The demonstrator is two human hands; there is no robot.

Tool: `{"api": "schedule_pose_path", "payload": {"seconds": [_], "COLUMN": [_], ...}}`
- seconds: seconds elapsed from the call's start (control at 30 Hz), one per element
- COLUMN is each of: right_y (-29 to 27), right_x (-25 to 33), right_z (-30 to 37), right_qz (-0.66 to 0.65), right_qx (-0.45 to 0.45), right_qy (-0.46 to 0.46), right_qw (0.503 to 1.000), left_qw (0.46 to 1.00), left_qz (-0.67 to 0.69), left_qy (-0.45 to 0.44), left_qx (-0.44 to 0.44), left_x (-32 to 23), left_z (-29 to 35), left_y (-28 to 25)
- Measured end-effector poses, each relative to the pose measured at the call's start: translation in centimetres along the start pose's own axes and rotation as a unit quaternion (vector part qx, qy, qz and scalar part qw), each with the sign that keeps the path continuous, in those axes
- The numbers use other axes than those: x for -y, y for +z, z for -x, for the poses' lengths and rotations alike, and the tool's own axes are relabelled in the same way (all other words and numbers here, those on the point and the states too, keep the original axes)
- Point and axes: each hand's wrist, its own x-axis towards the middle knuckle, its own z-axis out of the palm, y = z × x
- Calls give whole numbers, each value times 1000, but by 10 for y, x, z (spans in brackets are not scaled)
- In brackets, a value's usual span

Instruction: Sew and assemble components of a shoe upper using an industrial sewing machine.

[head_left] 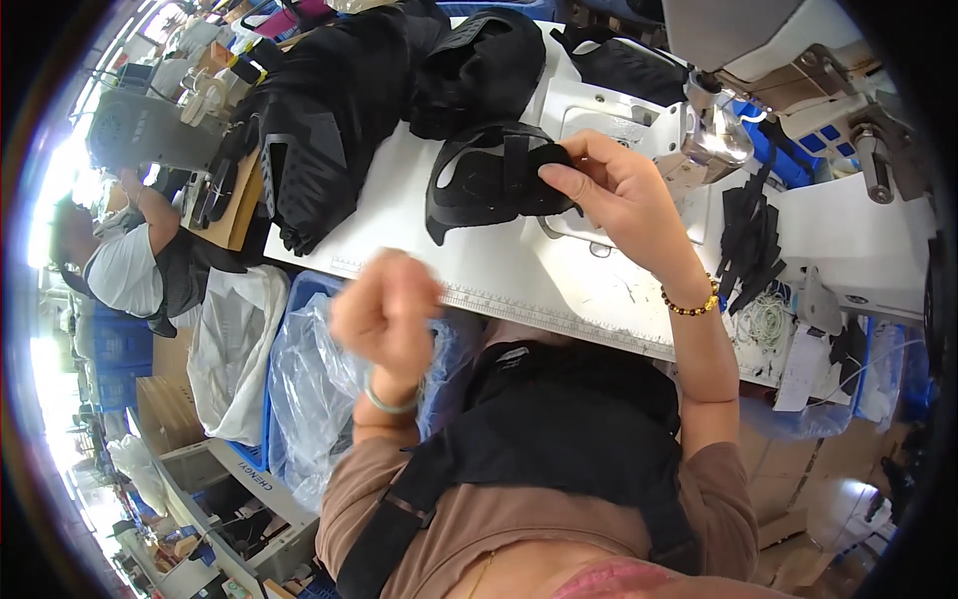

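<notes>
In my right hand [614,195], thumb and fingers pinch the right end of a black fabric piece [479,185]. This piece has a curved edge, a cut-out opening and a strap crossing it, and it is over the white sewing table [399,215]. My left hand [387,309] hovers near the table's front edge, apart from the piece. Motion blurs its fingers, which look curled, and I cannot make out anything in them. Just right of my right hand stands the sewing machine's metal head [714,145].
Stacked black fabric pieces [329,120] cover the table's far left. Black strips [748,240] and a tangle of pale thread [763,319] lie at the right. A ruler strip [529,307] edges the table. Below left is a plastic-lined blue bin [304,369]. Another person [130,260] sits at far left.
</notes>
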Motion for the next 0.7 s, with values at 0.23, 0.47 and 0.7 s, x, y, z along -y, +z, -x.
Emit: {"api": "schedule_pose_path", "payload": {"seconds": [0.23, 0.47, 0.7], "right_y": [9, 13, 4], "right_x": [14, 20, -3], "right_z": [5, 1, 18], "right_qz": [10, 185, 412], "right_qx": [43, -75, -69], "right_qy": [-33, -213, -493], "right_qw": [999, 957, 763], "left_qw": [850, 882, 882], "left_qz": [392, 350, 370], "left_qy": [-350, -304, -272], "left_qx": [-27, -79, -103], "left_x": [17, 17, 28], "left_z": [20, 5, 14], "left_y": [53, 70, 70]}}
